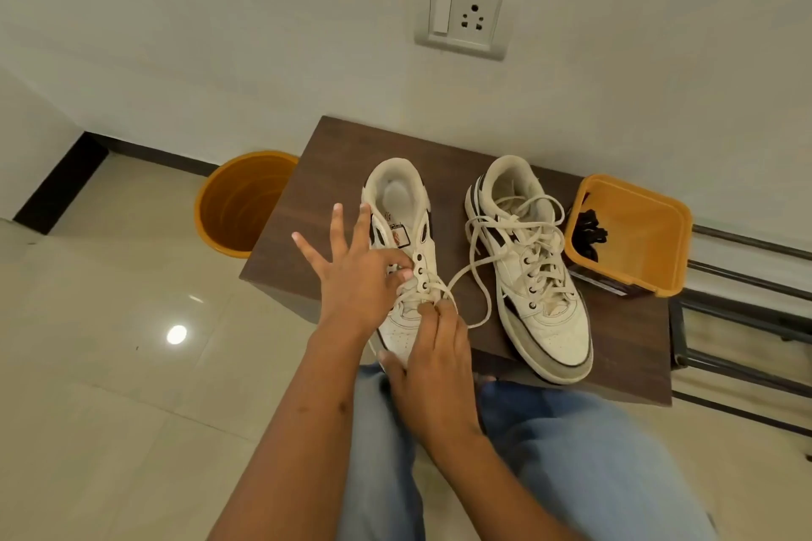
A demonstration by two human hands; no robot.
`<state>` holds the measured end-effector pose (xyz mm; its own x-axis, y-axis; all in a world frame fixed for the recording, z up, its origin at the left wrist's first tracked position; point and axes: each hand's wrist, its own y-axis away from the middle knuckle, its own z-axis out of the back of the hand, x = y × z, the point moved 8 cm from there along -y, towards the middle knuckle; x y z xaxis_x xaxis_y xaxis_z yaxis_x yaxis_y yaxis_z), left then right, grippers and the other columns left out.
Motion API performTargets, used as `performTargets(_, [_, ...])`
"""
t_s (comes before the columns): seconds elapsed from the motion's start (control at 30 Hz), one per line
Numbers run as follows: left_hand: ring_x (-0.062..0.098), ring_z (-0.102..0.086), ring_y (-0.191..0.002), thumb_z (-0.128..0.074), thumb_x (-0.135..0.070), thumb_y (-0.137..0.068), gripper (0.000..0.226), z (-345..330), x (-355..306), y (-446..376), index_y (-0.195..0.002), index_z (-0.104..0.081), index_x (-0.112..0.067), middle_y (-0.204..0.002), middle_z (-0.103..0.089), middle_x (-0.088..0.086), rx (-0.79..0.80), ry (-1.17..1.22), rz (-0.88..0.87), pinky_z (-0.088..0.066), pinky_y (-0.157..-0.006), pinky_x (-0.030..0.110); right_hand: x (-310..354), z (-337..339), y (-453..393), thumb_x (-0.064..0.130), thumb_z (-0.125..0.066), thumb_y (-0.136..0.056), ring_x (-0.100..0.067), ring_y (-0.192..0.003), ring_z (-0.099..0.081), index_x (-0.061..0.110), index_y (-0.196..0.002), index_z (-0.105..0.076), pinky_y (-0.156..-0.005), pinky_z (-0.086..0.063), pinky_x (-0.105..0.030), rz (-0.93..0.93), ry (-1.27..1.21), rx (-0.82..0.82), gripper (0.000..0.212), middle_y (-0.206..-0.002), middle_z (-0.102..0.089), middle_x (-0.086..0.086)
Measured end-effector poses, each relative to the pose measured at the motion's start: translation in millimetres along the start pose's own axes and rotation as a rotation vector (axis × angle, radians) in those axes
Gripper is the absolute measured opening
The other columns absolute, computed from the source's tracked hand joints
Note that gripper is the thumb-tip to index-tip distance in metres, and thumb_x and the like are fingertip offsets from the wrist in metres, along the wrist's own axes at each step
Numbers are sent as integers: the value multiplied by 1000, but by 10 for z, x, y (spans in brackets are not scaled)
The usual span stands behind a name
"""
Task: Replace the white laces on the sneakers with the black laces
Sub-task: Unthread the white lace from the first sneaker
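Note:
Two white sneakers stand on a dark wooden table (334, 171). On the left sneaker (402, 206) my left hand (356, 277) pinches the white lace (465, 277) with thumb and forefinger at the upper eyelets, the other fingers spread. My right hand (433, 360) lies over the toe and pinches the lace at the lower eyelets. A loose end loops off to the right across the table. The right sneaker (540, 299) is still laced white, untied. The black laces (589, 228) lie in an orange container (650, 255) at the right.
An orange bucket (239, 202) stands on the tiled floor left of the table. A wall with a switch and socket (463, 13) rises behind. A dark metal rack (747, 321) is to the right. My knees in blue jeans are below the table's front edge.

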<state>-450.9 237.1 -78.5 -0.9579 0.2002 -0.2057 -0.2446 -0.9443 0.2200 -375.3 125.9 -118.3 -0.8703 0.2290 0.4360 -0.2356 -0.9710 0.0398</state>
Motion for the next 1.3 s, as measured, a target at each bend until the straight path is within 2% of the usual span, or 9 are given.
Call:
performTargets(0.2, [32, 28, -145, -54, -49, -94, 19, -62, -3, -54, -107, -67, -42, -164, 11, 0, 15, 127, -52, 20, -107, 69, 13, -274, -54, 48, -48, -95, -36, -147, -14, 7, -153, -18, -115, -29, -50, 121, 50, -50, 77, -159, -15, -19])
performTargets(0.43, [31, 5, -151, -71, -33, -85, 6, 224, 102, -31, -90, -72, -36, -163, -16, -4, -291, 122, -4, 13, -110, 68, -28, -320, -303, 47, -50, -96, -38, -149, -4, 10, -155, -16, -117, -24, -52, 174, 163, -35, 77, -162, -5, -17])
performTargets(0.67, [30, -6, -149, -67, -33, -90, 12, -11, 681, 331, -81, -61, -38, -157, -29, -2, -185, 461, 613, 0, -113, 70, -17, -369, -310, 47, -30, -97, -39, -148, -5, 12, -156, -11, -117, -20, -50, 201, 243, -23, 70, -162, -4, -15])
performTargets(0.73, [31, -4, -149, -65, -31, -92, 5, 18, 625, 274, -90, -66, -35, -157, -28, -1, -200, 424, 574, 1, -113, 69, -1, -382, -278, 43, -29, -100, -36, -149, -6, 10, -155, -15, -116, -18, -47, 233, 250, -42, 66, -162, -9, -13])
performTargets(0.83, [33, -6, -149, -70, -28, -89, 17, 182, 460, 168, -105, -66, -34, -159, -26, 1, -362, 358, 332, 0, -114, 67, 2, -383, -254, 41, -29, -102, -32, -149, -8, 9, -154, -22, -117, -17, -45, 257, 245, -57, 62, -162, -14, -10])
performTargets(0.93, [33, -7, -149, -66, -44, -89, 20, 291, 267, 123, -108, -69, -40, -159, -26, 1, -424, 262, 131, 8, -114, 60, 2, -359, -261, 42, -33, -101, -30, -150, -7, 11, -153, -24, -117, -17, -44, 245, 229, -70, 61, -162, -16, -9])
performTargets(1.07, [34, 10, -149, -51, -53, -94, 28, 120, 123, -51, -118, -65, -46, -164, -8, -2, -221, 65, 139, 14, -113, 65, -3, -356, -253, 42, -33, -101, -30, -150, -1, 12, -154, -20, -117, -17, -44, 231, 209, -49, 63, -163, -10, -7])
performTargets(1.17, [34, 12, -149, -56, -50, -93, 23, 75, 43, -143, -112, -69, -43, -164, -9, 0, -152, 1, 117, 13, -112, 67, -2, -344, -250, 42, -29, -101, -29, -150, -1, 12, -154, -20, -116, -18, -44, 217, 207, -42, 62, -163, -9, -6])
performTargets(1.3, [24, -3, -151, -66, -42, -88, 12, 230, 192, -103, -98, -74, -42, -157, -32, -8, -320, 163, 157, 11, -113, 66, -2, -345, -253, 43, -34, -101, -29, -150, -2, 10, -154, -20, -115, -19, -45, 212, 192, -41, 64, -163, -10, -6])
